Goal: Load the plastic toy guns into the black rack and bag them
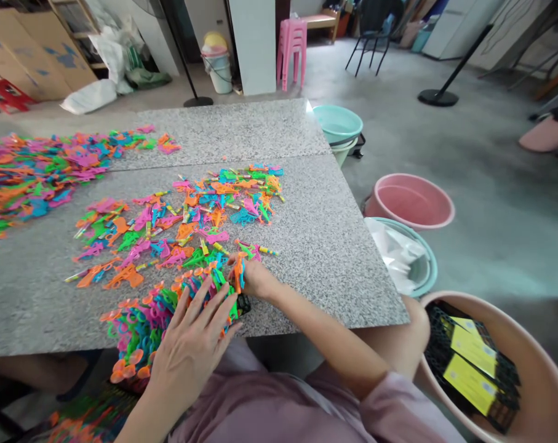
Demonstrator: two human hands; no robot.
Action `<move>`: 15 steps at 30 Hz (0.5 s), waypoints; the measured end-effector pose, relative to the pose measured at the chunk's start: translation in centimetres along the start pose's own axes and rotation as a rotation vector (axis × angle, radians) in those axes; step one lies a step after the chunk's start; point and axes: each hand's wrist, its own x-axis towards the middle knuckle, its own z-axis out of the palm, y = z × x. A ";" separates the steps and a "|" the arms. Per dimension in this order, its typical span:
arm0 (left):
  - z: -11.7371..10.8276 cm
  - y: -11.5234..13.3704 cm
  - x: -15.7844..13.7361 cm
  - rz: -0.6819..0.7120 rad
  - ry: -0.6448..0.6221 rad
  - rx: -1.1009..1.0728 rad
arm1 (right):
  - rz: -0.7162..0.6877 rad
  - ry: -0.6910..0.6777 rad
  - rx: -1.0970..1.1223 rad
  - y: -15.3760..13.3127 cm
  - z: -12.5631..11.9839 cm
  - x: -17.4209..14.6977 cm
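A packed row of bright plastic toy guns (143, 317) stands upright at the table's near edge, with orange round tips along its sides. A bit of a black rack (244, 304) shows at the row's right end. My left hand (191, 341) lies across the top of the row, fingers stretched out and spread. Pinched in my right hand (258, 278) is an orange toy gun (239, 274), held upright at the right end of the row; a blue piece shows against it. Just beyond my hands lie loose toy guns (186, 231), several with yellow-banded sticks.
A larger heap of toy guns (39, 175) covers the far left of the speckled table (315, 246). Along its right side stand a turquoise basin (338, 120), a pink tub (412, 200) and a big tub (544, 375) holding black racks and yellow cards (472, 381).
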 end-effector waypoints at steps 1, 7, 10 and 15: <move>0.0 0.0 0.1 0.002 0.000 0.011 | -0.002 -0.013 -0.042 -0.1 0.2 0.1; -0.3 -0.2 0.4 0.032 0.033 0.055 | -0.045 -0.118 -0.285 -1.1 0.2 1.5; -0.3 -0.4 0.3 0.052 0.025 0.047 | -0.067 -0.184 -0.359 -1.8 -0.7 2.6; -0.4 -0.7 0.0 0.075 0.008 0.035 | -0.117 -0.245 -0.337 -2.1 -1.7 3.4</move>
